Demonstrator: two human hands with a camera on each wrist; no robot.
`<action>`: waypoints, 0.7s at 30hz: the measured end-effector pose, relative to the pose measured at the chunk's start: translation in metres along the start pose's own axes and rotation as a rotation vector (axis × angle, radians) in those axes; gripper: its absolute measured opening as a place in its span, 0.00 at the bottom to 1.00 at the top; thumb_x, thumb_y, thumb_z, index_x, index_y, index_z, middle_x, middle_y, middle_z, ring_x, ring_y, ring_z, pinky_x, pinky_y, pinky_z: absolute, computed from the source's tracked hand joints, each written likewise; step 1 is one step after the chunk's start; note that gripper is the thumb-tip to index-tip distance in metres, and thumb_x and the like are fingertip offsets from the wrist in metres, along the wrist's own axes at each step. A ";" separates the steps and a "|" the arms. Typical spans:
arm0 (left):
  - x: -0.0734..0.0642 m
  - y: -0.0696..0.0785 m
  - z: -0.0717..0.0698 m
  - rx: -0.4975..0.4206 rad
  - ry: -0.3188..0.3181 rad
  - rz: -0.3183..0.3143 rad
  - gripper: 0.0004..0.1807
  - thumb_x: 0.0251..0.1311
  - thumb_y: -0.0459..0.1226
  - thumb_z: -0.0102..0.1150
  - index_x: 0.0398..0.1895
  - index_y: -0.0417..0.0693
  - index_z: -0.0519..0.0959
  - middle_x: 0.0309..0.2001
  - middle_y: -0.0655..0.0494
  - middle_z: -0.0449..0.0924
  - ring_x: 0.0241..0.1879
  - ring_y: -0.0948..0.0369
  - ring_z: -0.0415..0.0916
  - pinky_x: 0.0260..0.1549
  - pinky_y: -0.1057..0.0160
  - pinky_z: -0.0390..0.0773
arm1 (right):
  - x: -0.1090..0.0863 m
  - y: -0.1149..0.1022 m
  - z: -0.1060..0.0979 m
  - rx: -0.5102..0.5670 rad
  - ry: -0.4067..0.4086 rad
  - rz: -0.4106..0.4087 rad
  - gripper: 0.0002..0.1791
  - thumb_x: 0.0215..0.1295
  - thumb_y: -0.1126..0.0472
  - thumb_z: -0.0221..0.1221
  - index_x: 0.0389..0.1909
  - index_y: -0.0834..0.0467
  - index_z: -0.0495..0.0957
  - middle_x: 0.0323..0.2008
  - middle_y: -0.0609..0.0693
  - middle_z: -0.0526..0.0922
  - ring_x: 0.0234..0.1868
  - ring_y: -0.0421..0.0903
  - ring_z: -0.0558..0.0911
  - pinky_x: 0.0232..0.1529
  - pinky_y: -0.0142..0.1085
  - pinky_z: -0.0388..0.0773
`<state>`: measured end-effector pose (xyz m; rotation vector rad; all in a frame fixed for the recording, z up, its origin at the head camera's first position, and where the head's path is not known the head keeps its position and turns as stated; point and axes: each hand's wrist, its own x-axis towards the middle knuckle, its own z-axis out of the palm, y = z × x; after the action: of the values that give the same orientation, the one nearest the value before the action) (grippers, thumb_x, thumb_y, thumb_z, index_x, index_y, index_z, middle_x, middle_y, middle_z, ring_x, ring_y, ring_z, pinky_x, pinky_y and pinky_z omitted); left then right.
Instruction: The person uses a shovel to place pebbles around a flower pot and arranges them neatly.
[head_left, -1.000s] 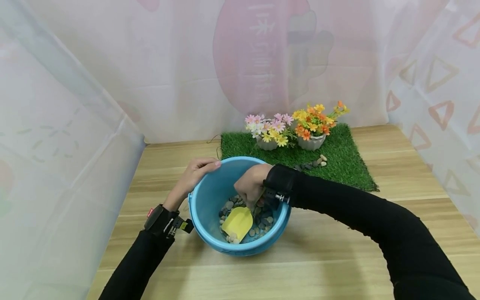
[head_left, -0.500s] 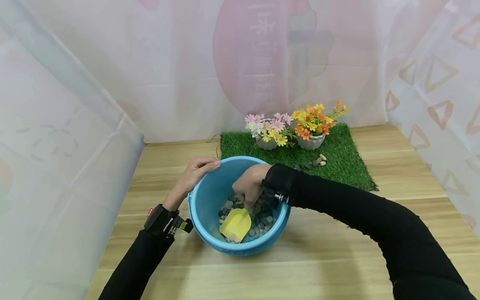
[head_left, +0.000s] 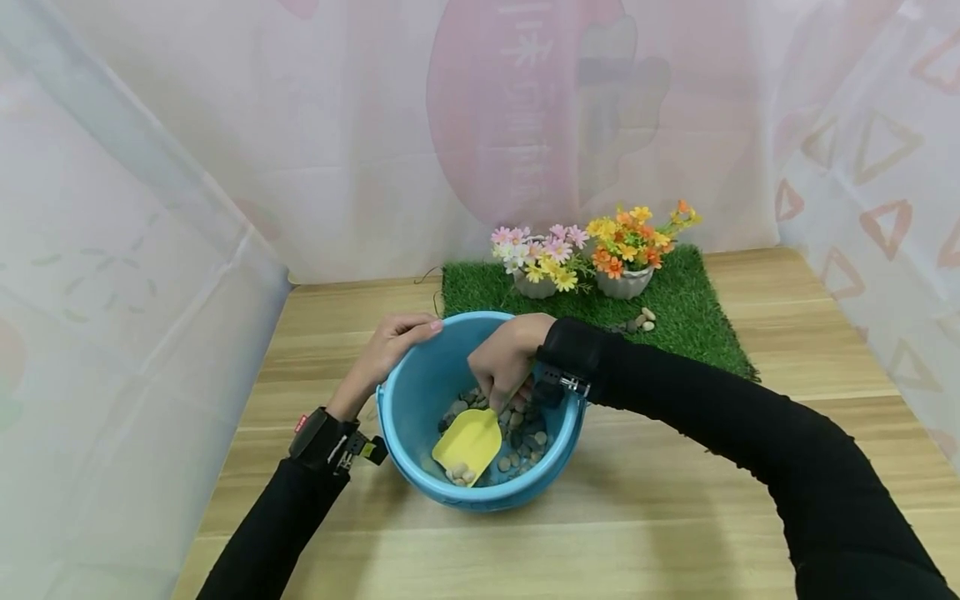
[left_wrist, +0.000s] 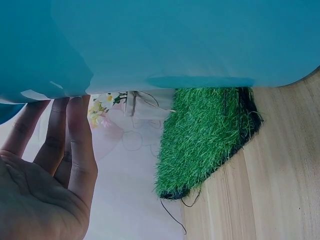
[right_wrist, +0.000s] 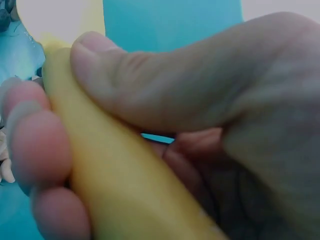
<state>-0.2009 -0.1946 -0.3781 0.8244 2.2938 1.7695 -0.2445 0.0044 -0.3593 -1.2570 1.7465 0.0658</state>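
A blue bucket [head_left: 416,392] stands on the table with many pebbles [head_left: 525,446] on its bottom. My left hand [head_left: 386,354] holds the bucket's rim at the far left side; in the left wrist view its fingers [left_wrist: 80,145] meet the blue wall. Inside the bucket my right hand [head_left: 510,358] grips a yellow toy shovel [head_left: 472,437], its blade towards the near left wall. A few pale pebbles sit at the blade's front edge. The right wrist view shows thumb and fingers wrapped about the yellow handle [right_wrist: 125,170].
Behind the bucket lies a green turf mat [head_left: 697,333] bearing a pot of pink and yellow flowers [head_left: 540,262] and a pot of orange flowers [head_left: 630,250]. Several stones [head_left: 641,321] rest on the mat. Printed cloth walls enclose the wooden table [head_left: 637,533].
My right hand and wrist have risen slightly, and the shovel blade has shifted a little left and up, with pebbles at its front edge. The left hand stays on the rim.
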 end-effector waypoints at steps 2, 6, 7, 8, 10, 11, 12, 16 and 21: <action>0.001 0.000 0.000 0.002 -0.002 0.006 0.12 0.67 0.29 0.43 0.40 0.30 0.77 0.31 0.35 0.77 0.29 0.41 0.77 0.29 0.48 0.80 | -0.015 -0.010 -0.002 0.027 -0.001 -0.025 0.20 0.68 0.56 0.53 0.16 0.58 0.78 0.22 0.53 0.81 0.21 0.45 0.78 0.27 0.39 0.76; 0.001 0.001 0.001 0.003 -0.007 0.005 0.12 0.67 0.29 0.43 0.39 0.30 0.77 0.31 0.34 0.77 0.30 0.41 0.77 0.29 0.48 0.80 | -0.033 -0.018 -0.003 0.055 0.020 -0.079 0.22 0.69 0.58 0.51 0.14 0.60 0.71 0.19 0.54 0.78 0.20 0.49 0.76 0.26 0.38 0.73; 0.001 0.001 0.001 0.004 -0.009 0.005 0.12 0.67 0.29 0.43 0.39 0.30 0.77 0.31 0.34 0.77 0.30 0.41 0.77 0.29 0.48 0.80 | -0.035 -0.019 -0.003 0.058 0.025 -0.090 0.22 0.69 0.59 0.50 0.14 0.60 0.71 0.19 0.54 0.78 0.20 0.49 0.75 0.25 0.37 0.72; 0.001 0.001 0.001 0.004 -0.011 0.005 0.12 0.67 0.29 0.43 0.39 0.30 0.77 0.31 0.34 0.77 0.30 0.41 0.77 0.29 0.48 0.80 | -0.038 -0.019 -0.003 0.061 0.026 -0.105 0.22 0.70 0.58 0.50 0.14 0.60 0.71 0.18 0.54 0.78 0.20 0.49 0.74 0.24 0.37 0.71; 0.001 0.000 0.001 0.009 -0.013 0.004 0.12 0.67 0.29 0.43 0.39 0.30 0.77 0.31 0.34 0.77 0.30 0.41 0.77 0.29 0.48 0.80 | -0.039 -0.014 -0.002 0.057 0.044 -0.134 0.22 0.70 0.57 0.50 0.15 0.57 0.74 0.18 0.51 0.77 0.18 0.47 0.73 0.22 0.34 0.69; 0.001 0.000 0.001 0.012 -0.014 0.004 0.12 0.67 0.29 0.43 0.39 0.30 0.77 0.31 0.35 0.77 0.30 0.41 0.77 0.29 0.48 0.80 | -0.041 -0.013 -0.002 0.061 0.045 -0.141 0.21 0.70 0.56 0.50 0.16 0.56 0.76 0.18 0.51 0.78 0.18 0.46 0.73 0.22 0.34 0.69; 0.001 0.000 0.001 0.011 -0.014 0.003 0.12 0.67 0.29 0.43 0.39 0.30 0.77 0.31 0.35 0.77 0.30 0.41 0.77 0.29 0.48 0.80 | -0.043 -0.013 -0.002 0.060 0.051 -0.147 0.20 0.70 0.56 0.50 0.17 0.54 0.79 0.18 0.50 0.78 0.18 0.46 0.73 0.22 0.34 0.69; 0.001 0.000 0.001 0.005 -0.015 -0.006 0.12 0.67 0.30 0.43 0.39 0.30 0.77 0.31 0.35 0.77 0.31 0.43 0.78 0.30 0.50 0.81 | -0.054 -0.014 -0.005 0.090 0.055 -0.147 0.17 0.69 0.56 0.50 0.23 0.50 0.83 0.21 0.49 0.80 0.22 0.51 0.76 0.26 0.39 0.74; 0.001 0.001 0.002 0.003 -0.008 -0.019 0.12 0.67 0.30 0.43 0.40 0.30 0.77 0.32 0.37 0.78 0.30 0.46 0.79 0.29 0.51 0.81 | -0.064 -0.010 -0.005 0.146 0.064 -0.183 0.14 0.69 0.55 0.51 0.27 0.49 0.83 0.22 0.47 0.80 0.23 0.51 0.77 0.26 0.40 0.75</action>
<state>-0.2003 -0.1927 -0.3772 0.8067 2.2920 1.7520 -0.2385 0.0426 -0.3072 -1.3165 1.6513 -0.2071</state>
